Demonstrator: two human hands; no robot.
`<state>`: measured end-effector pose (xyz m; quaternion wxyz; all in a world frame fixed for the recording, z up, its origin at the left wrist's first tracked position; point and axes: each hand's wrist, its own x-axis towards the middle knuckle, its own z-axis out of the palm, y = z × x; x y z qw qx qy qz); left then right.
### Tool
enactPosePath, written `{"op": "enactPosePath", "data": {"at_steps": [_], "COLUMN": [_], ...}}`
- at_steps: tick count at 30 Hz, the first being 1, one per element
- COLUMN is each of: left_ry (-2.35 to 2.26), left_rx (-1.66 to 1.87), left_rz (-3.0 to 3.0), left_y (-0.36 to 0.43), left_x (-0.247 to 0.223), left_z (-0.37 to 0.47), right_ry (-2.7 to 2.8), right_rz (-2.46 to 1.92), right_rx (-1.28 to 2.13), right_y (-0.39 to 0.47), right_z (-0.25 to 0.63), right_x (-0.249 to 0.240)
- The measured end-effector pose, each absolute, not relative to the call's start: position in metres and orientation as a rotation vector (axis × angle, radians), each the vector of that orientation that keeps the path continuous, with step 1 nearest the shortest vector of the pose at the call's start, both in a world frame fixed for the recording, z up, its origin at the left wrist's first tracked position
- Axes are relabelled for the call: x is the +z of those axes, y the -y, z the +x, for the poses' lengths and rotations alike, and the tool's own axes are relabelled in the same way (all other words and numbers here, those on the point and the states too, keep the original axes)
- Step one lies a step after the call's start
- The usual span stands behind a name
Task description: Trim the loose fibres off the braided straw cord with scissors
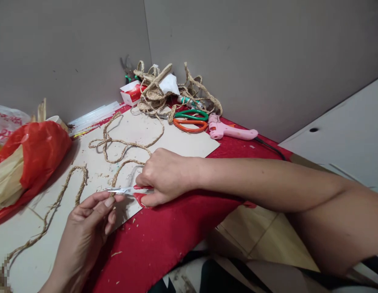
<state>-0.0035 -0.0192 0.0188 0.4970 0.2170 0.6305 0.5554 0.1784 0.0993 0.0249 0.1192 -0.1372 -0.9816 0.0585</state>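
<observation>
My right hand (164,177) grips a small pair of scissors (138,197) with red handles, and their metal blades point left. Between the thumb and fingers of my left hand (90,219) a braided straw rope (115,175) is pinched, right below the blades. The blades lie across the rope just above my left fingertips; whether they are closed on it I cannot tell. From my left hand one length of rope runs left over the pale board. Another stretch loops away behind my right hand toward the back.
A pale board (192,144) lies on a red cloth (164,236). Toward the back are a heap of braided rope (155,93), larger scissors with green and orange handles (191,121), a pink glue gun (230,130) and clear glue sticks (96,116). A red plastic bag (45,150) stands left.
</observation>
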Motion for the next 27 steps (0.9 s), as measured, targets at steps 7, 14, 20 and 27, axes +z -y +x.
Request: {"op": "enactPosePath", "data": {"at_steps": [7,14,20,27], "left_ry": [-1.524,-1.684,-1.985,-1.791], "left_rx": [1.4,1.415,1.415,1.207], "left_rz": [0.55,0.765,1.167,0.994], "left_y": [0.017,0.016,0.02,0.021], "left_x": [0.022,0.025,0.024,0.02], "left_z": [-0.004,-0.008,-0.004,-0.014], "right_ry": [2.814,2.476,2.029,1.958], "right_rz": [-0.464,-0.485,-0.581,-0.443], "right_rx": [0.352,0.719,1.571,1.332], "right_y": [-0.103,-0.114,-0.119,-0.132], "right_z": [0.175,0.167,0.157,0.158], "right_x": [0.025,0.007,-0.002,0.001]}}
